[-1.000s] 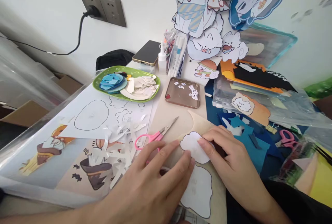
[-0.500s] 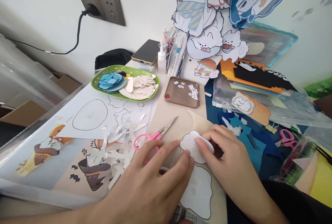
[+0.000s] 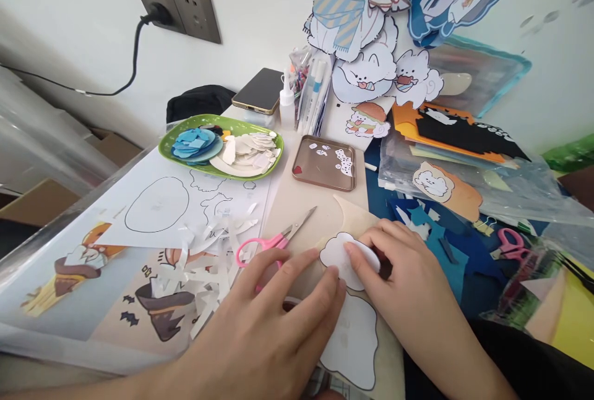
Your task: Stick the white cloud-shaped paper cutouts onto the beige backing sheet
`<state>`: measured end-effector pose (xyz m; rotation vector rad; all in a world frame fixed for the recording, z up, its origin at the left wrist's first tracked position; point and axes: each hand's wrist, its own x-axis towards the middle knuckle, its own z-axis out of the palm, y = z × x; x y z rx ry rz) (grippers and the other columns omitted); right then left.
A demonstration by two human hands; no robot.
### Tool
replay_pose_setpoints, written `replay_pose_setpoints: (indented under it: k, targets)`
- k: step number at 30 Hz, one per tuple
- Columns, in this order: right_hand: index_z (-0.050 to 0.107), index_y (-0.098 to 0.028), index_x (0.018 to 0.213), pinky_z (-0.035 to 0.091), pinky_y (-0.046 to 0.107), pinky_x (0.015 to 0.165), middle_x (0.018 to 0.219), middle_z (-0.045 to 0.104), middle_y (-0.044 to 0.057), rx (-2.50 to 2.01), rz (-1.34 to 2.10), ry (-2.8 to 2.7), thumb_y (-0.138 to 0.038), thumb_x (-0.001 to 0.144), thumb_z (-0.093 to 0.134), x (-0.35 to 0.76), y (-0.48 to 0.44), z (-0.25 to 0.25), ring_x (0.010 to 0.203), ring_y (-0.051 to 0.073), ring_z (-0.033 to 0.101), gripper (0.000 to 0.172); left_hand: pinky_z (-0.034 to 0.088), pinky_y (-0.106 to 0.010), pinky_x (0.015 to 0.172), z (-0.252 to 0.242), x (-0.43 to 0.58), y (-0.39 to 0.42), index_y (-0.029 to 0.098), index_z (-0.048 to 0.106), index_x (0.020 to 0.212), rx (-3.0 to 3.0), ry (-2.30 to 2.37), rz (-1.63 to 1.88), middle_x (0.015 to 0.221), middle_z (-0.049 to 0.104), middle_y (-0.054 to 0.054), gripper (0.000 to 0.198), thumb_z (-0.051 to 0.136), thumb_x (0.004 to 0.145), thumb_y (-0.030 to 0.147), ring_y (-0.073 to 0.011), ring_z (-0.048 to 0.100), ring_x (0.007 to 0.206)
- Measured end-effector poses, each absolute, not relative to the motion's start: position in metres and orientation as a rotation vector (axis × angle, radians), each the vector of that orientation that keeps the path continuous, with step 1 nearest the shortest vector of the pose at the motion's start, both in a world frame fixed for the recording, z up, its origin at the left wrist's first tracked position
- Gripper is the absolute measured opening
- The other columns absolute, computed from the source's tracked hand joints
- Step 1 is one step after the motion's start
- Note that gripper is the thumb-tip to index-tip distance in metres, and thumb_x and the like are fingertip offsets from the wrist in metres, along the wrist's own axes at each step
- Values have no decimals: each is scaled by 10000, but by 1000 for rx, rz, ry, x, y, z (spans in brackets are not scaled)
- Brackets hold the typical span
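Observation:
A small white cloud-shaped paper cutout with a dark outline lies on the beige sheet. My right hand pinches its right side, thumb on top and fingers curled behind. My left hand is spread, palm down, its fingertips at the cutout's left edge. Below it, a larger white paper cutout with a wavy outline is partly covered by my left hand. Pink-handled scissors lie just beyond my left fingers, blades parted, one handle loop partly hidden.
White paper scraps heap on printed sheets at left. A green tray holds blue and white cut pieces; a brown tray holds tiny cutouts. At right are blue scraps and other pink scissors. A glue bottle stands behind.
The view has shifted slightly, so everything sits a little further left. Both hands and the cloud-shaped cutout keep nearly the same places relative to each other.

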<state>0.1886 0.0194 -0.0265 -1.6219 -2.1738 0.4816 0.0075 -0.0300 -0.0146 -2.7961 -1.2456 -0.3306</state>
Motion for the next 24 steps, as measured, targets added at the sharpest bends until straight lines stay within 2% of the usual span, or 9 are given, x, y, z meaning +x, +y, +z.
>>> replay_pose_setpoints:
  k: [13,19,24]
  targets:
    - [427,-198,607,317,323,657,674,492,-15,-1625,432,-2170,-299,878,475,186,17,-27,694,164,451,293,326,-396,918,-15,7,-31,246,586,1186,-2784,-1253,-352,1223,608,52,486,416,859,562,-234,494,1119]
    - [423,-206,591,325,346,684,667,512,7,-1669,351,-2208,-302,867,470,185,18,-26,714,193,467,296,343,-394,892,-19,2,-23,189,572,1212,-2867,-1126,-326,1196,622,-24,552,397,857,575,-253,520,1090]
    - [463,-208,583,326,374,725,644,537,21,-1705,110,-2281,-301,821,514,183,17,-23,713,209,483,261,338,-391,920,-16,3,-21,184,550,1236,-2881,-1147,-360,1182,626,-52,579,405,847,588,-258,515,1110]
